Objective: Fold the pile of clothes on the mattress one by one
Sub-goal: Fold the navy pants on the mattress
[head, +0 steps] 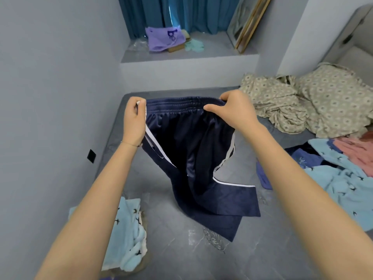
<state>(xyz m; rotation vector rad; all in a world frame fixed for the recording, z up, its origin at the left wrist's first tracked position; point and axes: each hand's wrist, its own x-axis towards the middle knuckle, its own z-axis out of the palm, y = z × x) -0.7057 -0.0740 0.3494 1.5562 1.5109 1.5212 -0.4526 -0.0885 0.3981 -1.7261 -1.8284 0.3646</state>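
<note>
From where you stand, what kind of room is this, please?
Probably a bedroom at home. A grey mattress fills the floor space, with crumpled patterned bedding at its far end, teal curtains over a window ledge, and loose clothes waiting to be folded.

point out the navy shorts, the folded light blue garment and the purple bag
navy shorts (201, 150), head view, front panel below waistband
folded light blue garment (125, 235), head view, top layer
purple bag (161, 38), head view, its middle

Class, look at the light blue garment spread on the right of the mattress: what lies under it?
Under the light blue garment, a darker blue cloth sticks out at its left edge and a pink one at its far edge. How far they extend beneath is covered.
</note>
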